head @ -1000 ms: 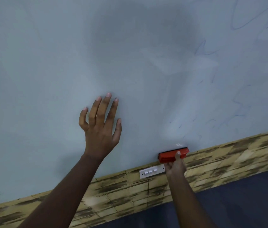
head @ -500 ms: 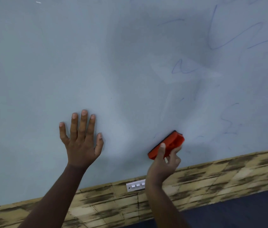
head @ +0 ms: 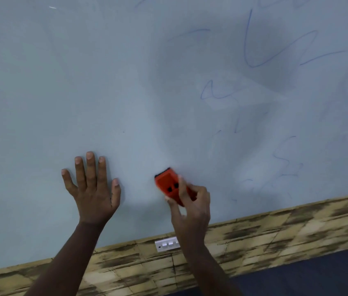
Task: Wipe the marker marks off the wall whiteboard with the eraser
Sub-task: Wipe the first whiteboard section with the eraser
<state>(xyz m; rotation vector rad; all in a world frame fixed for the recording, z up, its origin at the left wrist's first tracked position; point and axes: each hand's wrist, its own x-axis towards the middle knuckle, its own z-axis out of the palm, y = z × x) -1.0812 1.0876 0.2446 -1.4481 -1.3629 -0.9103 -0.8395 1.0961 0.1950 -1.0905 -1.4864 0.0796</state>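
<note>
Eraser point(head: 170, 184), red with a dark pad, now lies low on the whiteboard point(head: 83, 82), tilted with its upper end pointing up-left; half a second ago it tilted the other way, upper end toward the right, and a second ago it sat at the board's bottom edge against the patterned border point(head: 275, 236). Right hand point(head: 192, 207) grips the eraser's lower end, fingers and thumb curled round the body. Left hand point(head: 93, 189) rests flat on the board just left of the eraser, fingers straight and spread, not touching it; it sits lower on the board than a second ago. Blue marker marks point(head: 254, 50) remain up and to the right, with fainter traces lower right. White switch plate point(head: 166, 244) sits on the border, partly behind the right wrist.
</note>
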